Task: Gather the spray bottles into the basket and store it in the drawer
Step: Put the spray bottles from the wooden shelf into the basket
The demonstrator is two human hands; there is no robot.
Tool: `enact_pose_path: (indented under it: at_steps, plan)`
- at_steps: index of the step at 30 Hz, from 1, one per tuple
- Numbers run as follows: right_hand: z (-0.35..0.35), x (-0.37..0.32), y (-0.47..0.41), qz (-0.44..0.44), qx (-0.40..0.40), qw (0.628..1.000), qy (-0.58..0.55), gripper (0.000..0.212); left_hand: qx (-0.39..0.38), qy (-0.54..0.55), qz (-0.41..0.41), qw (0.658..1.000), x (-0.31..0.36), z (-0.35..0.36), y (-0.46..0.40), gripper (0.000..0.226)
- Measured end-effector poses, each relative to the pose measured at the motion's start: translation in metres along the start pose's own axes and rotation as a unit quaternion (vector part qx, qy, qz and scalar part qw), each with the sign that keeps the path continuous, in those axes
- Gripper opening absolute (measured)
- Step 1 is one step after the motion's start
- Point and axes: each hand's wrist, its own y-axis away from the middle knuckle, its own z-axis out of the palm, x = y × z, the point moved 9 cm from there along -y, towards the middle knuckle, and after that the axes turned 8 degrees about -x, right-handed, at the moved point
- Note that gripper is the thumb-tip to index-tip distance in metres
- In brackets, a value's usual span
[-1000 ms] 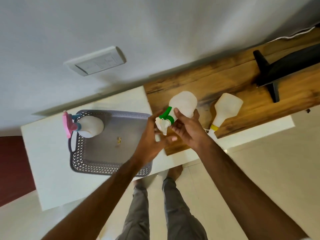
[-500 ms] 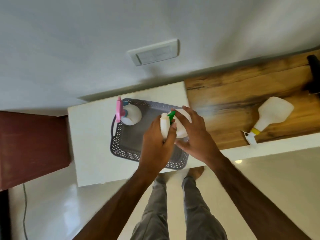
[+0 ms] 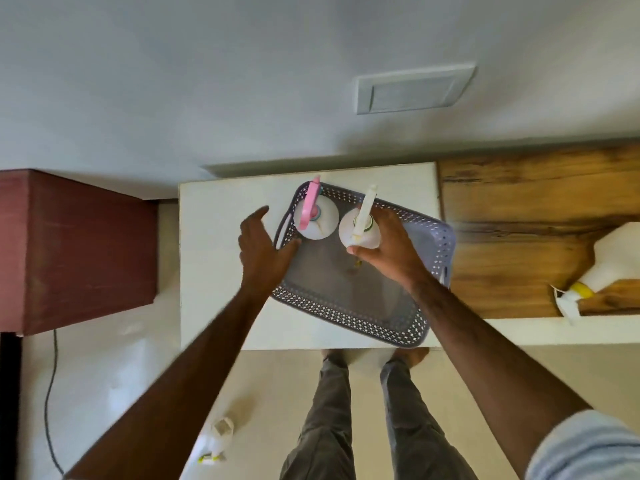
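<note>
A grey perforated basket (image 3: pixel 349 317) sits on the white cabinet top (image 3: pixel 221 271). Inside it, at the far left corner, a white spray bottle with a pink trigger (image 3: pixel 320 221) stands upright. Right beside it stands a second white bottle with a green collar (image 3: pixel 358 230), and my right hand (image 3: pixel 391 252) is wrapped around its right side. My left hand (image 3: pixel 261 242) hovers open over the basket's left rim, holding nothing. A third white bottle with a yellow collar (image 3: pixel 609 268) lies on its side on the wooden top at the far right.
The wooden top (image 3: pixel 512 209) adjoins the white cabinet on the right. A dark red cabinet (image 3: pixel 79 247) stands to the left, with a cable on the floor below it. Another small spray bottle (image 3: pixel 216 439) lies on the floor. My legs are below the cabinet edge.
The green-collared bottle went from above the wooden top, held in both hands, into the basket beside the pink one. My left hand came off it and moved left.
</note>
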Motion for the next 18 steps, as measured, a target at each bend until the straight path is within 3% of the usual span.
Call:
enact_pose_path:
  at_steps: [2, 5, 10, 18]
  plan:
    - [0.009, 0.004, -0.009, 0.005, -0.012, 1.0, 0.013, 0.081, -0.094, 0.026, 0.005, 0.995, -0.005, 0.022, -0.022, 0.097]
    - [0.014, 0.012, -0.014, 0.015, -0.007, 1.0, 0.012, 0.084, -0.162, 0.027, 0.025, 0.986, -0.014, 0.045, -0.037, 0.092]
    - [0.017, 0.008, -0.012, -0.011, -0.01, 1.0, -0.008, 0.085, -0.157, 0.025, 0.068, 0.985, -0.023, 0.054, -0.04, 0.084]
    - [0.022, 0.01, -0.013, 0.009, -0.023, 0.999, -0.035, 0.086, -0.164, 0.023, 0.063, 0.984, -0.025, 0.055, -0.035, 0.083]
